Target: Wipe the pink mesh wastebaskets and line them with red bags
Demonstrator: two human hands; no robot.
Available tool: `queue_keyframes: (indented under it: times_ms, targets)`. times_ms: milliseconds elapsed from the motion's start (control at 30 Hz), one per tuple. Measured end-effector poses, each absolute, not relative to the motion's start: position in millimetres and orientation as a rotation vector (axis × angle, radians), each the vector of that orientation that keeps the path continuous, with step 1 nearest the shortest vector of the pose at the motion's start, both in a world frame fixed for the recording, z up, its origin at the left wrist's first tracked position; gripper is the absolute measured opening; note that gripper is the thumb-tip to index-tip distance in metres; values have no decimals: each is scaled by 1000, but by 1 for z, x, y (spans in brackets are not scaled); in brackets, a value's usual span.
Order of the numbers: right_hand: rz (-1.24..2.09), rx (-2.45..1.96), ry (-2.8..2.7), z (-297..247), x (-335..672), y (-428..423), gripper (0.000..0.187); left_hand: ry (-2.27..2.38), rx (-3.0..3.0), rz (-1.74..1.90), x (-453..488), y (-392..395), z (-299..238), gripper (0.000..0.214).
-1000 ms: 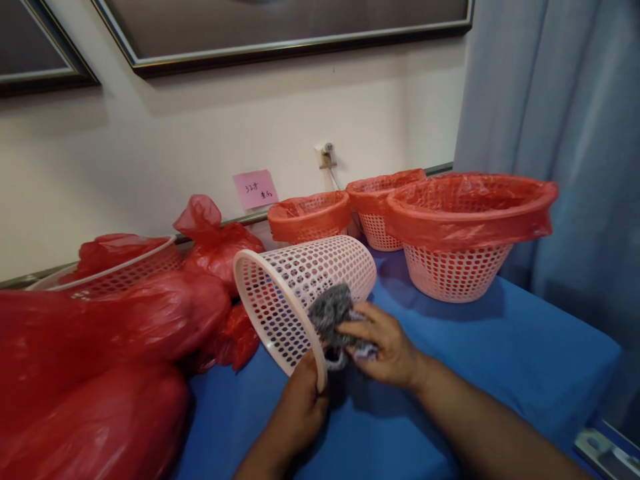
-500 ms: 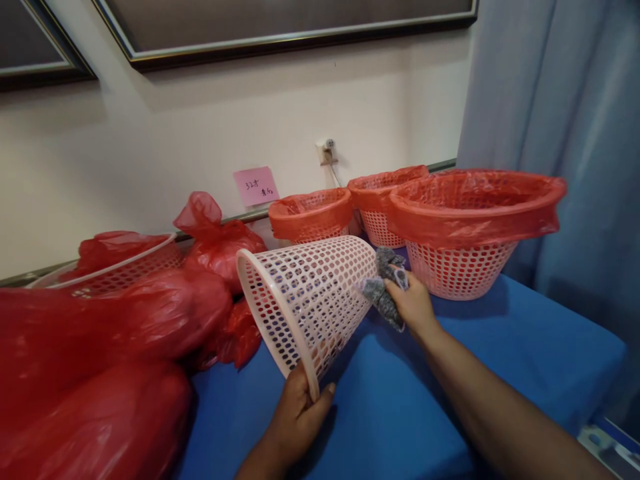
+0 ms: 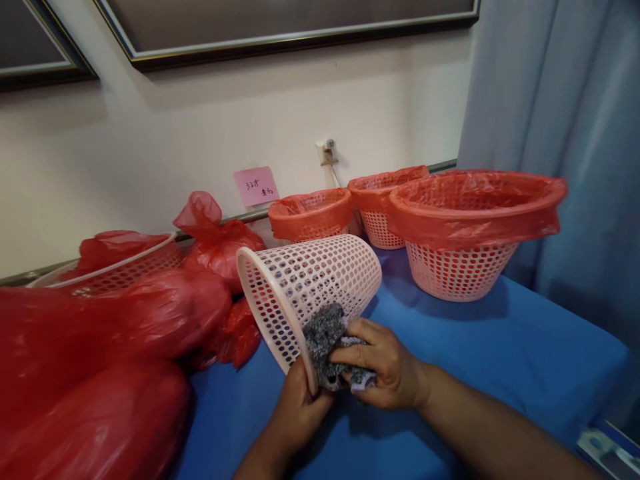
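A pale pink perforated basket (image 3: 310, 280) lies on its side on the blue table (image 3: 500, 360), its open mouth facing left and toward me. My left hand (image 3: 300, 413) grips its rim at the lower edge. My right hand (image 3: 383, 370) is closed on a grey cloth (image 3: 325, 337) and presses it against the basket's outer wall close to the rim, right beside my left hand.
Three pink baskets lined with red bags stand behind: a large one (image 3: 475, 227) at right and two smaller ones (image 3: 310, 213) (image 3: 380, 200) by the wall. Filled red plastic bags (image 3: 100, 347) pile up at left. A blue curtain (image 3: 560, 133) hangs at right.
My right hand with the grey cloth went from near the rim out to the basket's base end, then came back along the wall to the rim. My left hand kept its hold.
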State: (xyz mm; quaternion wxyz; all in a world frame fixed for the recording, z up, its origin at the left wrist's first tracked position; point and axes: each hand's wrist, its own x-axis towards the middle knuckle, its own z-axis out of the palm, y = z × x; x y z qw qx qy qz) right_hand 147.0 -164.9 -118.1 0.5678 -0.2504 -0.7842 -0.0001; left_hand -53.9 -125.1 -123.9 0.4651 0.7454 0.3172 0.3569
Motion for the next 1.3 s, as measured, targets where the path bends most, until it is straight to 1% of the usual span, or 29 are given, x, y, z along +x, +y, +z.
queue_keyframes:
  times_ms: [67, 133, 233, 300, 400, 500, 600, 700, 833, 867, 933, 1033, 1100, 1167, 1233, 1300]
  targets:
    - [3, -581, -1872, -120, 148, -160, 39, 770, 1799, 906, -58, -125, -124, 36]
    - [-4, -676, -1770, -126, 151, -153, 40, 791, 1822, 908, -62, -124, -126, 35]
    - [24, -1010, -1344, -138, 169, -132, 37, 856, 1860, 896, -68, -125, -131, 40]
    - [124, -1208, -1027, -143, 189, -115, 37, 875, 1877, 867, -71, -127, -134, 45]
    - [301, -1309, -795, -146, 209, -100, 42, 855, 1949, 790, -69, -127, -136, 49]
    - [227, -1251, -945, -142, 201, -109, 40, 797, 2082, 743, -63, -124, -133, 52]
    - [79, -984, -1391, -133, 173, -136, 38, 778, 2174, 734, -57, -121, -127, 50]
    - [64, -667, -1754, -122, 153, -159, 38, 779, 2146, 738, -55, -123, -124, 44]
    - [116, -575, -1891, -117, 147, -166, 37, 768, 2033, 898, -62, -129, -125, 31]
    - [123, -582, -1892, -118, 148, -164, 38, 784, 2015, 921, -64, -130, -125, 29]
    - [100, -666, -1796, -124, 154, -157, 41, 833, 1989, 929, -68, -131, -126, 30]
    - [62, -1010, -1388, -133, 173, -137, 40, 899, 1977, 916, -71, -131, -129, 39]
    - [120, -1238, -1072, -138, 194, -120, 40, 899, 2030, 879, -72, -131, -132, 41]
    - [212, -1359, -859, -141, 213, -106, 44, 864, 2114, 811, -71, -131, -134, 42]
    - [240, -1377, -807, -141, 221, -101, 46, 821, 2175, 748, -68, -130, -135, 44]
    - [180, -1307, -951, -139, 215, -107, 43, 790, 2206, 703, -62, -129, -133, 47]
